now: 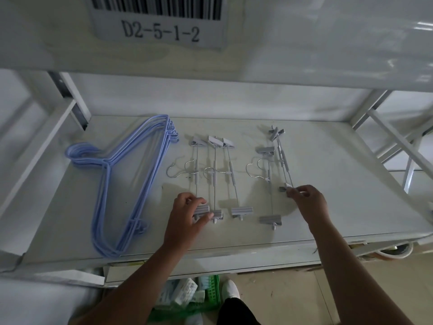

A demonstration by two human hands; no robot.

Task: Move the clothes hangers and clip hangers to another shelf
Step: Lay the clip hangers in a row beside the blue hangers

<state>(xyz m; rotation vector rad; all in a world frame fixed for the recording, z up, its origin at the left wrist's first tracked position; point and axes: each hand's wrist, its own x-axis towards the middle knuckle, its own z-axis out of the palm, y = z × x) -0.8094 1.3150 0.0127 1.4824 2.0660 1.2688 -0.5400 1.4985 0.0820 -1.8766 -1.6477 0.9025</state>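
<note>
A stack of several blue wire clothes hangers [131, 179] lies on the left of the white shelf [351, 184]. To their right lie several grey clip hangers with metal hooks: one group [214, 170] in the middle, another group [273, 165] further right. My left hand [187, 216] pinches the near clip of the leftmost clip hanger [201, 211] between thumb and fingers. My right hand [307, 200] pinches the near clip of a right-group clip hanger [287, 188].
The shelf above carries a barcode label [161, 22] reading D2-5-1-2. White frame posts stand at both sides. Below the shelf's front edge sit a green basket [210, 294] with packaged goods and my white shoe [230, 289] on the floor.
</note>
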